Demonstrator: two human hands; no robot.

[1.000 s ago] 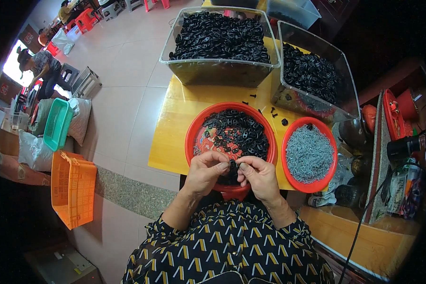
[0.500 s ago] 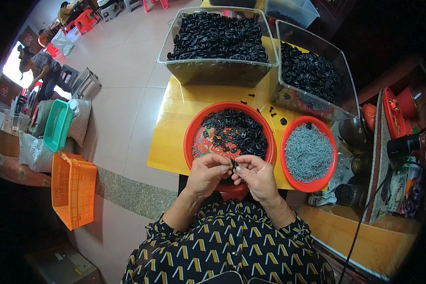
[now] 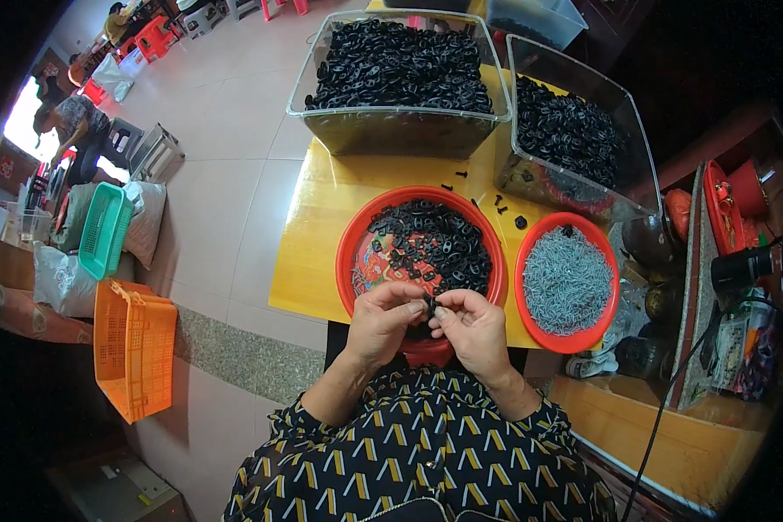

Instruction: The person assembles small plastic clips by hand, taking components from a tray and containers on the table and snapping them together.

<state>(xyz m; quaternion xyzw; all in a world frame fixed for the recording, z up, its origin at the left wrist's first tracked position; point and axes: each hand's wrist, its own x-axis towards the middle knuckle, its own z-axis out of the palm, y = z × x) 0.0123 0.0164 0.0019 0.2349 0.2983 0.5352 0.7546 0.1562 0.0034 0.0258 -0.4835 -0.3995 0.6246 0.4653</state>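
Observation:
My left hand (image 3: 379, 320) and my right hand (image 3: 473, 331) meet over the near rim of a red round basin (image 3: 345, 248). Fingertips of both pinch a small black plastic part (image 3: 431, 302), mostly hidden by the fingers. Many black plastic pieces with holes (image 3: 455, 244) lie heaped in the basin, thickest on its right side. To the right, a smaller red tray (image 3: 616, 300) is full of silvery screws (image 3: 568, 278), with a dark piece at its far edge. Whether a screw is in my fingers I cannot tell.
Two clear bins, a large one (image 3: 365, 130) and another (image 3: 644, 165), stand behind, filled with black pieces. A few loose black parts (image 3: 499, 205) lie on the yellow table (image 3: 309, 244). An orange crate (image 3: 135, 357) is at left; a person (image 3: 83, 130) bends farther off.
Both hands stay together at the near rim. The fingertips and the black part between them have shifted slightly, the part now more upright.

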